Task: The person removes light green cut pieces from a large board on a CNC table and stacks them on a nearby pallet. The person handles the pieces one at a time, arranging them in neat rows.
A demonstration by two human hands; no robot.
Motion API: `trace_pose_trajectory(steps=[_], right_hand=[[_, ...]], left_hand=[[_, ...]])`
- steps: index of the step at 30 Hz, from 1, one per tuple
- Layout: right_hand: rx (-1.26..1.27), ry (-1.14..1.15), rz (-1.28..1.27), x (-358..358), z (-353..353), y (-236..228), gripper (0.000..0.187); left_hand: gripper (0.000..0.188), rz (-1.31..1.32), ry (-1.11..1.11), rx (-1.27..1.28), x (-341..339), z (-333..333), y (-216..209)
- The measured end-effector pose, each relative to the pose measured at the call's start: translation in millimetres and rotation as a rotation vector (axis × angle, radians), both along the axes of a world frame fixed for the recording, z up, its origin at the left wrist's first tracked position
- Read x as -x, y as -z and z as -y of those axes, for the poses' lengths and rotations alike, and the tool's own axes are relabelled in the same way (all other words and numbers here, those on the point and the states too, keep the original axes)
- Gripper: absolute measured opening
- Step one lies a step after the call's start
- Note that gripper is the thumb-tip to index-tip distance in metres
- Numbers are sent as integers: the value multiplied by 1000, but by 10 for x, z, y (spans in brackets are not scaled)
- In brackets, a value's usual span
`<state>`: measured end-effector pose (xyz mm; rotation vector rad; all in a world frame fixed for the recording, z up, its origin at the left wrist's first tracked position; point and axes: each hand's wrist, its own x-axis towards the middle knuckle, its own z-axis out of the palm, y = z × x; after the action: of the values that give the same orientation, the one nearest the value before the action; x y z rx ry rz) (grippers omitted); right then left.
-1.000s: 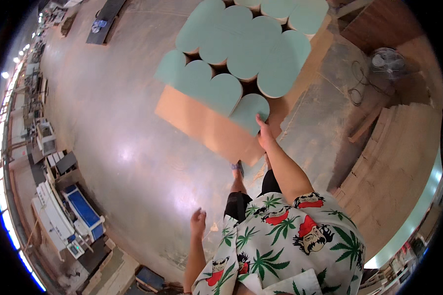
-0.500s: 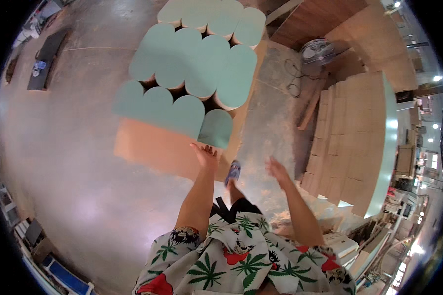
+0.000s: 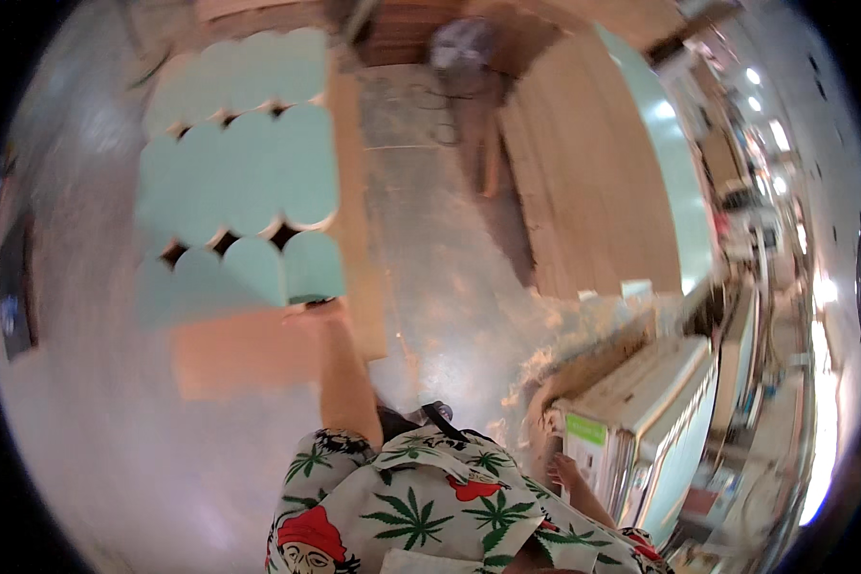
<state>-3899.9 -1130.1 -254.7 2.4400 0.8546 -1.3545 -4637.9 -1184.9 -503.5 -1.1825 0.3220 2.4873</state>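
Note:
Mint-green panels with rounded ends [image 3: 249, 172] lie in rows on the floor at the left. Dark gaps show between their curved ends. My left hand [image 3: 318, 314] is over the near edge of the nearest small panel [image 3: 313, 266], its thumb stretched out to the left. Blur hides whether it touches the panel. It appears to hold nothing. Low on the right, my right hand [image 3: 564, 472] is beside a stack of boards [image 3: 631, 411] with a green and white label [image 3: 585, 430]. Its fingers look apart, and contact with the stack cannot be made out.
A brown sheet [image 3: 239, 354] lies in front of the panels. At the right leans a row of large brown boards [image 3: 584, 172]. Behind it stand a fan [image 3: 461, 46] and a loose cable [image 3: 440, 105]. A dark plank [image 3: 14, 287] lies far left.
My view has turned to the right, so the panels appear further left. My right hand has dropped down and back to beside the stack. My left hand stays near the small panel.

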Motion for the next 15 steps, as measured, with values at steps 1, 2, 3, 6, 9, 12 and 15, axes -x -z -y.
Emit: trace_pose_trajectory(steps=[1,2,3,6,9,12,15], right_hand=[[9,53,-4,-307,301,21,49],[51,65,-1,-400,530,35,50],[77,109,-13,-493,820,94,51],[100,222,-22,-1174,1467,103,55],[2,296,-9,-1524,1937,318,58],[-72,502,-3,-1851,2560,744,57],[2,486,-44,-2343,2937,1178,55]], left_hand=[[92,-31,72,4,-155,114,66],[90,-50,152,20,-316,270,141],[89,-62,261,64,-517,459,197],[85,-3,607,270,-1303,936,390],[82,-45,962,551,-1812,1162,467],[78,-75,1262,687,-2278,1125,447],[74,-168,1494,713,-2734,772,258]])
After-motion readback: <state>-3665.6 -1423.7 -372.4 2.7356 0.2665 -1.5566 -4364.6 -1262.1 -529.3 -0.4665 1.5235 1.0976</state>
